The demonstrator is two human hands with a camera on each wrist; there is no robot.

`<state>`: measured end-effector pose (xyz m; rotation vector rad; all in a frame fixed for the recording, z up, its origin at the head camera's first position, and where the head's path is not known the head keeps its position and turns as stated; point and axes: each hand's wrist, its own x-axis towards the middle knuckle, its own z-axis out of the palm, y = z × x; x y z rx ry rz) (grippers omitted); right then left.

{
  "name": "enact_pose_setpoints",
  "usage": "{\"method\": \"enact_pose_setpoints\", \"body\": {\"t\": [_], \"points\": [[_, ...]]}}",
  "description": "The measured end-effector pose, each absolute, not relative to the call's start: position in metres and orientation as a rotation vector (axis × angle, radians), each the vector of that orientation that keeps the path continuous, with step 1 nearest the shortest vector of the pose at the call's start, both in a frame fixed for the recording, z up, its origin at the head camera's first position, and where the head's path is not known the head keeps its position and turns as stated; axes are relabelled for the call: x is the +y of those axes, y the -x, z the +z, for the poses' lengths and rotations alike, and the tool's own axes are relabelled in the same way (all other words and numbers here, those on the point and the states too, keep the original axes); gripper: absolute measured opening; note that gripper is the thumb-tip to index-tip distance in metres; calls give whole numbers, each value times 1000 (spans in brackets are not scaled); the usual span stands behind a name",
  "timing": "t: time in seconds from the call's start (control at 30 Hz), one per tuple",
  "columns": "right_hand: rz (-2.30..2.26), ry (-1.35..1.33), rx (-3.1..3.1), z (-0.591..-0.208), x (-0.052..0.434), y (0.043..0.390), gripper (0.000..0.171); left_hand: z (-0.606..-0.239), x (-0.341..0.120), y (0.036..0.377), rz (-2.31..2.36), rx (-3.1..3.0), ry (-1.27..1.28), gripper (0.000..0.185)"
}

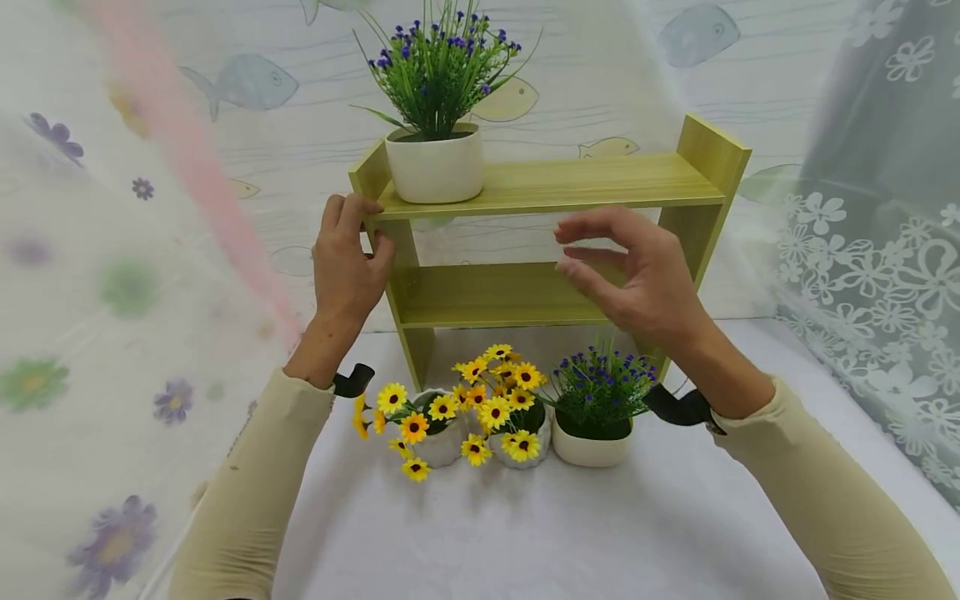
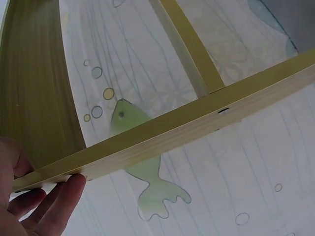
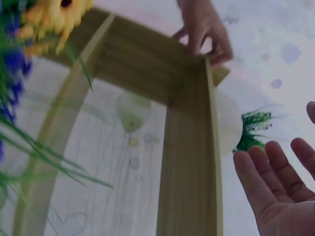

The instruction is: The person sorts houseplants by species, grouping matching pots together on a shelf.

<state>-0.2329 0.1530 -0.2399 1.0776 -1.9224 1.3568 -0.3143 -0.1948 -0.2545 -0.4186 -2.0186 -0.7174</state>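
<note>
Shelf (image 1: 555, 183) gripped at its left top corner by left hand (image 1: 347, 267); right hand (image 1: 637, 279) hovers before it, fingers spread, holding nothing

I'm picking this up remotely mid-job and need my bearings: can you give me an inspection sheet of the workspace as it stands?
Surface: white table, bare toward the near edge.
Job's things: green wooden shelf standing upright at the back; white pot of purple flowers on its top board, at the left end.
Clutter: two white pots of yellow flowers and another purple-flower pot in a row on the table before the shelf.
Grippers: left hand grips the shelf's top left corner; right hand open, held in front of the shelf, holding nothing.
Cables: nothing seen.
Surroundings: fish-print backdrop; floral curtains at both sides.
</note>
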Motion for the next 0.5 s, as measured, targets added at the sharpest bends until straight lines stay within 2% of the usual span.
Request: {"method": "enact_pose_setpoints", "body": {"t": [0.27,0.5], "points": [[1333,-1243,-1903,-280,162,188,41,-256,-196,314,-712,-2012,434,22],[1177,-1271,-1934,-318,175,161,33,-256,-196,314,-710,-2011,436,23]]}}
